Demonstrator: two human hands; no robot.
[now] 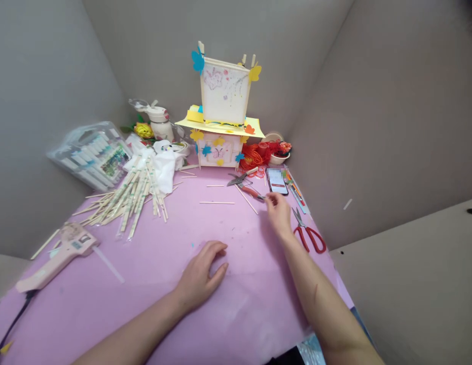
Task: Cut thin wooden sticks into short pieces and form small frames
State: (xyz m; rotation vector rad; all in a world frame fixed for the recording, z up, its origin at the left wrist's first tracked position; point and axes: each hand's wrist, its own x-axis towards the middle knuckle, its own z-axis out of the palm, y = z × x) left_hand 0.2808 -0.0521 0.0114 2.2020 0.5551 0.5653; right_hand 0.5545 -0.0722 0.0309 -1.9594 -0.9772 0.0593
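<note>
My left hand (pixel 205 271) rests on the purple table cover (pixel 152 304), fingers curved apart with nothing between them. My right hand (pixel 277 213) is at the handle end of the red-handled pliers (pixel 253 192), its thumb and fingers bent together; whether they grip the handle is hard to make out. Thin wooden sticks (pixel 216 203) lie left of the pliers. Red scissors (pixel 309 234) lie open to the right of my right hand. A phone (pixel 277 181) with a lit screen is just beyond it.
A two-tier paper lantern house (pixel 225 96) stands at the back. Bundled sticks (pixel 135 195), a marker case (pixel 93 157) and a pink glue gun (pixel 61 253) are on the left. Red cord (pixel 253 157), a white bowl (pixel 279 158) and pens (pixel 295 188) sit at the back right.
</note>
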